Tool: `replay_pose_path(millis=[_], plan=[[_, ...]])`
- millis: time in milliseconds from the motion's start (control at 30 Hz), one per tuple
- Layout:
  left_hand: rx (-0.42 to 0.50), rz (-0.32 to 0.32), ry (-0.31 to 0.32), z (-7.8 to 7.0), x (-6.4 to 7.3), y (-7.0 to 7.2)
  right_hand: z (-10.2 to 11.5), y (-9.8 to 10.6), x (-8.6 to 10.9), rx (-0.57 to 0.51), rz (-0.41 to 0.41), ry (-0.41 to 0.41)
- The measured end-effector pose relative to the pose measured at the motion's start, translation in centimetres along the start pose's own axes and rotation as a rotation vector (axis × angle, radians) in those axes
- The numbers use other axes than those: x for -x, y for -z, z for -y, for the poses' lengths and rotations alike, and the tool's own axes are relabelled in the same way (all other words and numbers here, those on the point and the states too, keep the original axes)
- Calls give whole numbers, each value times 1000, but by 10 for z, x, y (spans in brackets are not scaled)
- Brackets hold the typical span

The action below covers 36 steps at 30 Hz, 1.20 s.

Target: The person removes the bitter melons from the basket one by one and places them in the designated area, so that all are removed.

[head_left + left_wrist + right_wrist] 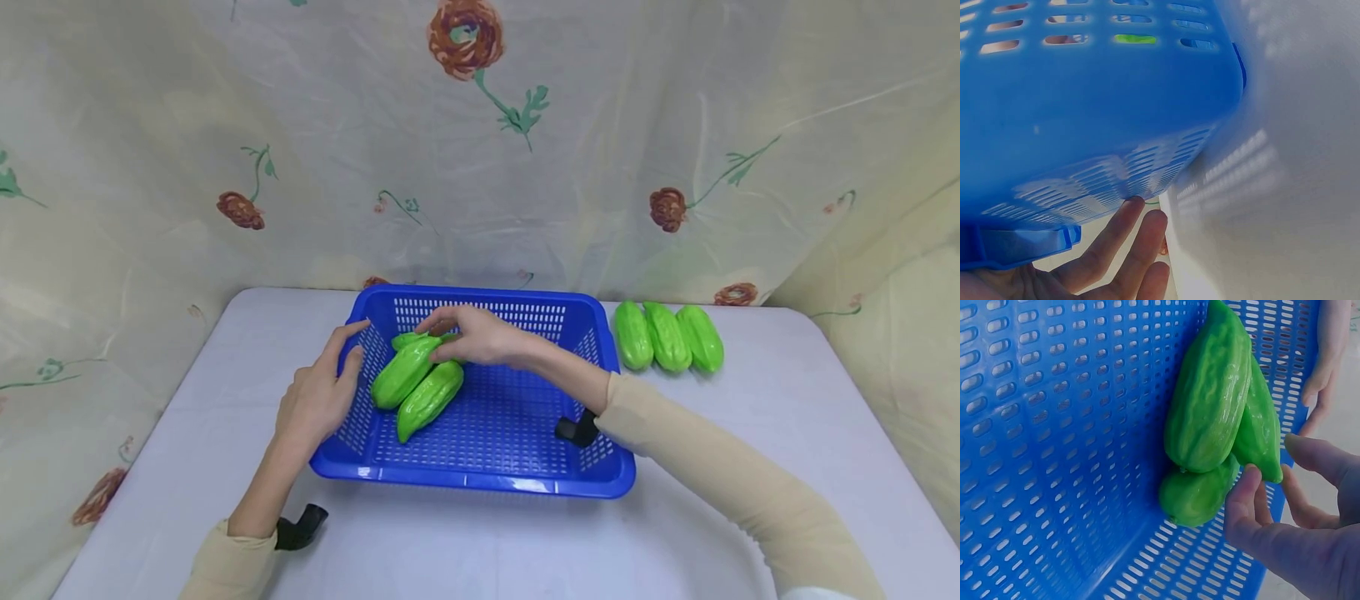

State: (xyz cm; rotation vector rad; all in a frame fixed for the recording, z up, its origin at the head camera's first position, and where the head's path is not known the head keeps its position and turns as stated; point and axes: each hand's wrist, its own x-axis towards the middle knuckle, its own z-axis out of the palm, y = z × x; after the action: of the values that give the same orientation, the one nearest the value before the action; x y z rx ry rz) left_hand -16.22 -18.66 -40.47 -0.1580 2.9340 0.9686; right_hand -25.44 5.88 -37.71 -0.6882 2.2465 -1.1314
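Glossy green ridged gourds lie heaped at the left end of a blue plastic basket (472, 483). One gourd (405, 372) leans on the heap and another gourd (430, 400) lies nearer the front; more are partly hidden behind them. My right hand (480, 333) reaches in from the right. In the right wrist view its spread fingers (1250, 478) stand around the pointed end of the leaning gourd (1260, 419), one fingertip touching it, with a gap on the other side. My left hand (318, 396) holds the basket's left rim, thumb over it, other fingers along the outside wall (1116, 112).
Three more green gourds (669, 337) stand in a row on the white table (757, 417), right of the basket. A flowered cloth (585, 167) hangs behind the table and along its sides.
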Motion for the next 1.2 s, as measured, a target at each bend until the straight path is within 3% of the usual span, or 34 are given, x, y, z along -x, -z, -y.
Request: replay_pose_path(millis=[233,600,1200], plan=[[-1,4,3,0,0,0,-1,-1,-1,56,32,-19],[3,1,3,0,0,0,0,-3,-1,36,67,-56],[-2,-5,1,0,0,-1,3,-2,1,-303,109,-169]])
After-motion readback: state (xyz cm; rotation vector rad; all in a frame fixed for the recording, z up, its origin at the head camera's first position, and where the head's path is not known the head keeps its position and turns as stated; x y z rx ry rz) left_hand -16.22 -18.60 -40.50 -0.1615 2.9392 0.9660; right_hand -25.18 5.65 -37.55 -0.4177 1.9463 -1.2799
